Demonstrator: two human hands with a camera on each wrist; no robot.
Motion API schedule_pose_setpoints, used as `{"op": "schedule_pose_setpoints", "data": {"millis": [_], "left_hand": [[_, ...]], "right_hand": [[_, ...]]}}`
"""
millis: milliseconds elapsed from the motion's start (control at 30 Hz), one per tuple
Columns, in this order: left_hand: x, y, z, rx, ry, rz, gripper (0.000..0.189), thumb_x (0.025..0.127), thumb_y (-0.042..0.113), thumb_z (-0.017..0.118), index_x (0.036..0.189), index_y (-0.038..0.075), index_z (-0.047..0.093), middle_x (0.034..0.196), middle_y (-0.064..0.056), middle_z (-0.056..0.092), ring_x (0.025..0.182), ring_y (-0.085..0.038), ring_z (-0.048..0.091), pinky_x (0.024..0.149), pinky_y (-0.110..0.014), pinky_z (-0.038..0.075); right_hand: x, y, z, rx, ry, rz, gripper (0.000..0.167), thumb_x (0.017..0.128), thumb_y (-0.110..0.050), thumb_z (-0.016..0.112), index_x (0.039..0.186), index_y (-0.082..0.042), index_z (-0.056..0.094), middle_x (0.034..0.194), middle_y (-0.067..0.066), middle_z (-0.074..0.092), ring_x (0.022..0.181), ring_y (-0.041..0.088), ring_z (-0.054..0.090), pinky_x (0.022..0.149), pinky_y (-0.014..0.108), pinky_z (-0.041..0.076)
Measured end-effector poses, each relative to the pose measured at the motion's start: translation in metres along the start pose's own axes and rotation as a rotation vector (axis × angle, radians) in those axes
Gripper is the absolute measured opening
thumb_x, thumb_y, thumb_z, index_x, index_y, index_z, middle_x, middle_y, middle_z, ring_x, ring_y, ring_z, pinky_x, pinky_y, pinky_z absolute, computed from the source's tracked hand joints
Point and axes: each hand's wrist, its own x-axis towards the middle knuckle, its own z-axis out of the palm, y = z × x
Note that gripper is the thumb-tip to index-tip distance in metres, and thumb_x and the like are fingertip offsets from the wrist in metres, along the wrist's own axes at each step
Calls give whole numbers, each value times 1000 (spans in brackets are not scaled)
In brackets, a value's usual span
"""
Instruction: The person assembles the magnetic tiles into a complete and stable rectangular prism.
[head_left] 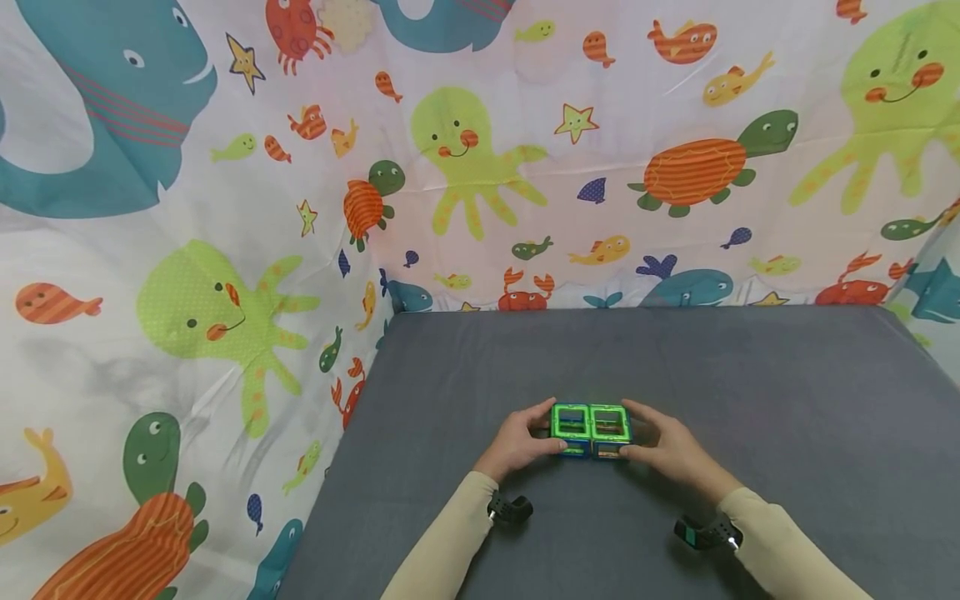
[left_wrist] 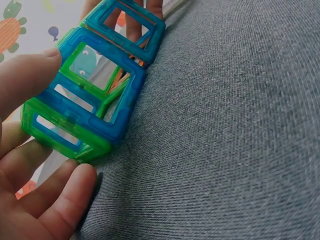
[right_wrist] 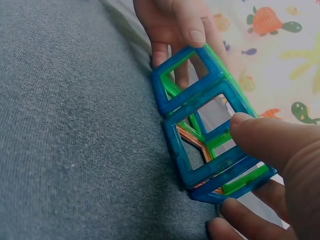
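Two box shapes of see-through magnetic tiles [head_left: 591, 408] sit side by side on the grey cloth, with green square frames on top and blue ones along the front. My left hand [head_left: 519, 442] grips the left end, thumb at the front edge and fingers behind. At the opposite end my right hand [head_left: 667, 446] grips in the same way. In the left wrist view, the thumb [left_wrist: 30, 80] presses on a blue tile [left_wrist: 127, 107] and a green tile [left_wrist: 65, 130] forms the end. Orange tile edges [right_wrist: 192, 137] show inside in the right wrist view.
Grey cloth [head_left: 465, 367] covers the table. A white curtain with printed sea animals [head_left: 495, 250] hangs along the back and left sides. Each wrist wears a black strap, one on the left [head_left: 510, 508] and one on the right [head_left: 708, 532].
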Motion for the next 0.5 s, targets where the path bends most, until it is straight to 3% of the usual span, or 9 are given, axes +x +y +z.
{"op": "schedule_pose_setpoints", "data": {"millis": [367, 500], "left_hand": [[-2, 1, -1, 68, -8, 4, 79, 90, 34, 78, 158, 19, 41, 133, -8, 69, 122, -22, 65, 103, -42, 51], [-2, 2, -1, 79, -10, 2, 80, 91, 36, 77, 159, 18, 39, 144, -7, 62, 125, -23, 63, 104, -44, 51]], "right_hand": [[1, -1, -1, 4, -7, 22, 81, 89, -22, 79, 156, -1, 38, 155, 31, 43, 124, 50, 61, 84, 47, 60], [-1, -1, -2, 17, -4, 12, 81, 90, -26, 79, 156, -2, 38, 155, 31, 42, 126, 51, 59, 86, 47, 60]]}}
